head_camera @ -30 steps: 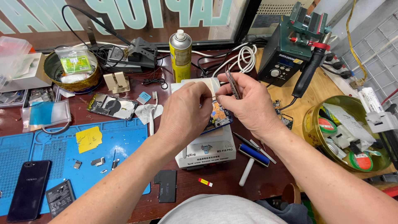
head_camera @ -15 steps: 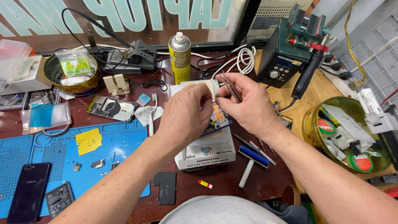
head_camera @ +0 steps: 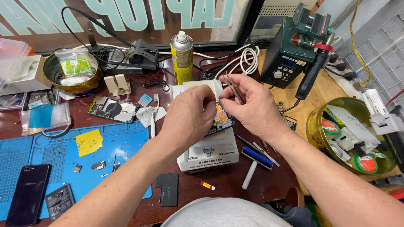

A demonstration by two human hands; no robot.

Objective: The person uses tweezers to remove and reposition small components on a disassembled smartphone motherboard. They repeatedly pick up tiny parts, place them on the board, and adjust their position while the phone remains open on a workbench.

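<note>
Both hands meet above an opened phone (head_camera: 221, 121) that lies on a white box-shaped heating device (head_camera: 208, 154). My left hand (head_camera: 189, 120) pinches a pale, cream-coloured piece of tape or film (head_camera: 201, 85) from the left. Holding thin metal tweezers (head_camera: 232, 87) that point up and back, my right hand (head_camera: 254, 108) also touches the pale piece's right end with its fingertips. The hands hide most of the phone.
A yellow spray can (head_camera: 182, 59) stands behind the hands, and a dark soldering station (head_camera: 290, 56) with a handle (head_camera: 314, 71) is at the right. A gold tin of tape rolls (head_camera: 315, 126) sits far right, with a blue-headed roller (head_camera: 256, 159) beside the device. On the left are a blue mat (head_camera: 126, 143), a black phone (head_camera: 27, 193) and a phone frame (head_camera: 113, 108).
Both hands stay over the device in nearly the same place. Only the fingers have shifted slightly on the pale piece.
</note>
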